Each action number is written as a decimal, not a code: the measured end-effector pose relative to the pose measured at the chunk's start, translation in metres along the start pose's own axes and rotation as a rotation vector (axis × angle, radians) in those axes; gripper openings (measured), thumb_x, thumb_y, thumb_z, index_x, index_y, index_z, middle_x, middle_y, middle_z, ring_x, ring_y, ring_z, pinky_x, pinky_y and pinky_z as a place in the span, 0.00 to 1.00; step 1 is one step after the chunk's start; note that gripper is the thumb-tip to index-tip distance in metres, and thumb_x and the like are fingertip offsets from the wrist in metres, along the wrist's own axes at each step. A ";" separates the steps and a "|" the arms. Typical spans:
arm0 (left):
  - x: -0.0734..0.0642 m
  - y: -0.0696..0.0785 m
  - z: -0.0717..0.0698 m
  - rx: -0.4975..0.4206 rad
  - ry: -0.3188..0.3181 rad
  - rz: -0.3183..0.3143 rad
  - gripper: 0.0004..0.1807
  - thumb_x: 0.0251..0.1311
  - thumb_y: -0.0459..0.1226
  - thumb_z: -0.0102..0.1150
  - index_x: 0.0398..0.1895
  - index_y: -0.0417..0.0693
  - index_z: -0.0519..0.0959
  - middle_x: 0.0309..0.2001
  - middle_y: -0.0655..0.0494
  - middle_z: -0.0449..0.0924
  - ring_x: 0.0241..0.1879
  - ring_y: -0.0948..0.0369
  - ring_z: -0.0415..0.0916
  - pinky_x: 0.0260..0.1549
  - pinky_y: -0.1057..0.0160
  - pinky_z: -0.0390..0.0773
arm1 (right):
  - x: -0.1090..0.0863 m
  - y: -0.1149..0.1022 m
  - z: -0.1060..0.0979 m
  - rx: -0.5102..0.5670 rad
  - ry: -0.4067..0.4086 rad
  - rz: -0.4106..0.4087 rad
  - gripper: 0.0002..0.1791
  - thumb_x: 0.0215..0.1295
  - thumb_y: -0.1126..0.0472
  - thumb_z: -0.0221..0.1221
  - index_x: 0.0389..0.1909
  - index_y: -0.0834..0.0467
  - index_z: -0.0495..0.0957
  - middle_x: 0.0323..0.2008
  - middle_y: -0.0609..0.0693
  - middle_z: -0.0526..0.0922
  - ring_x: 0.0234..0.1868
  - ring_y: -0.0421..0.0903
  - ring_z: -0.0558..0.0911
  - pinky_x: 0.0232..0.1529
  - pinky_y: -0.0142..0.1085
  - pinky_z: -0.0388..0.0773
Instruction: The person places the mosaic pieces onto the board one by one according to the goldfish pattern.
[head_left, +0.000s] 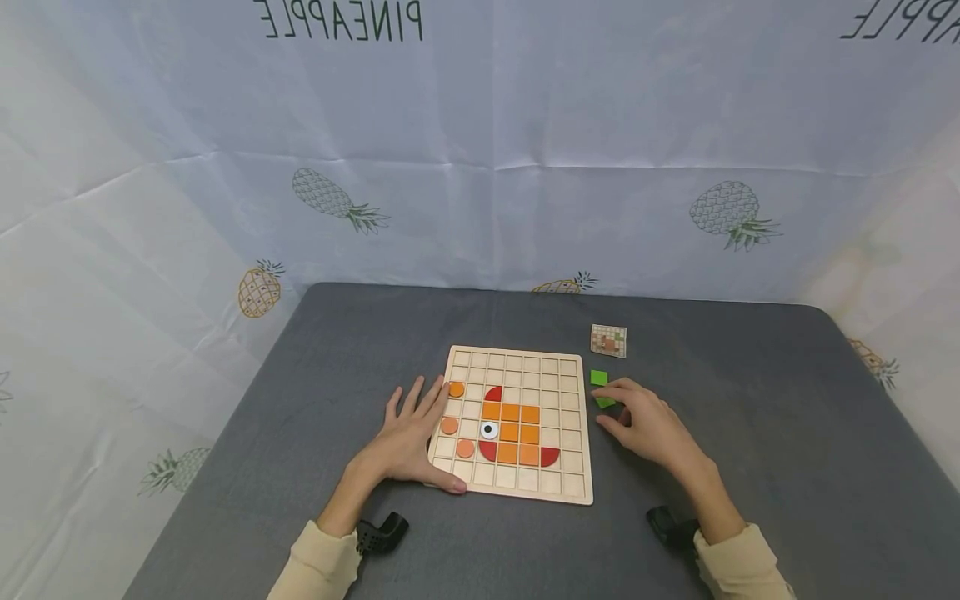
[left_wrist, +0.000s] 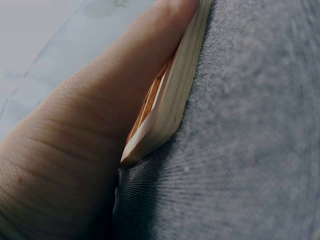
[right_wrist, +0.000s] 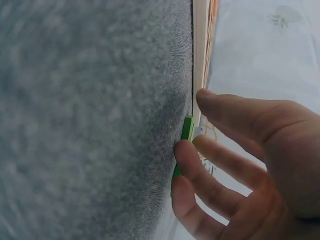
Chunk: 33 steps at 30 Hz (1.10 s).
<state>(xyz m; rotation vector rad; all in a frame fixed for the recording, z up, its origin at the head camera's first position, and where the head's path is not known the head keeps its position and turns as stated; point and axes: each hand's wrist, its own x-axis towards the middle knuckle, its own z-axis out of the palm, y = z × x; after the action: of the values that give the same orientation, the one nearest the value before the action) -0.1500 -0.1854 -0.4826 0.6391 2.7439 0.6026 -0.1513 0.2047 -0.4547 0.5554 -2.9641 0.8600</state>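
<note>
A square wooden grid board [head_left: 572, 485] lies on the table. On it are orange square tiles [head_left: 530, 414], red quarter-round tiles [head_left: 551, 457], orange discs [head_left: 465, 448] and an eye disc [head_left: 489, 430]. My left hand [head_left: 411, 440] rests spread along the board's left side, thumb at its front edge. Right of the board, my right hand [head_left: 651, 421] has its fingertips at a green square tile [head_left: 604, 403], partly covered by them. In the right wrist view the thumb stands apart from the green tile [right_wrist: 188, 128]. Another green square tile [head_left: 598, 377] lies just beyond.
A small card [head_left: 608, 341] with a coloured grid picture lies behind the green tiles. The grey table [head_left: 360, 333] ends at a pineapple-print cloth [head_left: 480, 225] at the back. Black wrist devices [head_left: 382, 533] sit at both sleeves.
</note>
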 end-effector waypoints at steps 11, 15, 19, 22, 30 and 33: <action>0.000 0.000 0.000 -0.011 0.001 -0.003 0.85 0.36 0.69 0.82 0.90 0.39 0.42 0.91 0.40 0.36 0.89 0.32 0.30 0.80 0.22 0.31 | 0.001 0.004 0.001 -0.009 -0.017 0.004 0.20 0.70 0.66 0.71 0.62 0.64 0.86 0.57 0.63 0.84 0.32 0.37 0.74 0.27 0.33 0.70; 0.001 0.000 0.000 -0.016 0.000 -0.004 0.85 0.36 0.68 0.82 0.90 0.39 0.42 0.91 0.39 0.36 0.89 0.32 0.30 0.80 0.22 0.31 | 0.002 0.005 0.001 -0.012 -0.024 0.009 0.20 0.71 0.65 0.70 0.62 0.64 0.86 0.59 0.64 0.81 0.31 0.37 0.74 0.26 0.33 0.71; 0.001 0.000 0.001 -0.013 -0.003 -0.003 0.85 0.36 0.69 0.82 0.90 0.39 0.42 0.91 0.39 0.36 0.89 0.32 0.30 0.80 0.22 0.31 | 0.004 0.007 0.001 -0.020 -0.027 0.001 0.20 0.72 0.66 0.69 0.63 0.65 0.85 0.61 0.65 0.80 0.29 0.37 0.73 0.25 0.33 0.69; 0.001 0.000 0.001 -0.014 -0.005 -0.005 0.85 0.37 0.69 0.82 0.90 0.39 0.42 0.91 0.40 0.35 0.89 0.32 0.29 0.80 0.23 0.31 | 0.006 0.007 0.001 -0.026 -0.030 -0.001 0.21 0.72 0.67 0.68 0.64 0.66 0.85 0.59 0.66 0.82 0.31 0.39 0.74 0.27 0.35 0.69; 0.001 -0.001 0.001 -0.003 -0.003 -0.005 0.85 0.37 0.69 0.82 0.90 0.39 0.42 0.91 0.40 0.36 0.89 0.32 0.30 0.80 0.23 0.31 | 0.008 0.006 0.004 -0.046 -0.035 0.012 0.23 0.70 0.66 0.70 0.65 0.68 0.83 0.54 0.63 0.83 0.39 0.47 0.81 0.31 0.39 0.74; 0.001 -0.002 0.002 0.002 -0.003 -0.001 0.85 0.37 0.69 0.81 0.90 0.38 0.42 0.91 0.39 0.36 0.89 0.32 0.30 0.80 0.23 0.32 | 0.010 0.003 0.007 -0.067 -0.034 0.031 0.21 0.70 0.65 0.71 0.62 0.66 0.85 0.52 0.63 0.84 0.40 0.49 0.83 0.32 0.42 0.77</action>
<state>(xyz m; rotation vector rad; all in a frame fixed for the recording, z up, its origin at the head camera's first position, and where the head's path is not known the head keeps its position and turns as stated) -0.1506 -0.1858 -0.4850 0.6392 2.7419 0.5983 -0.1612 0.2002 -0.4608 0.5277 -3.0269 0.7574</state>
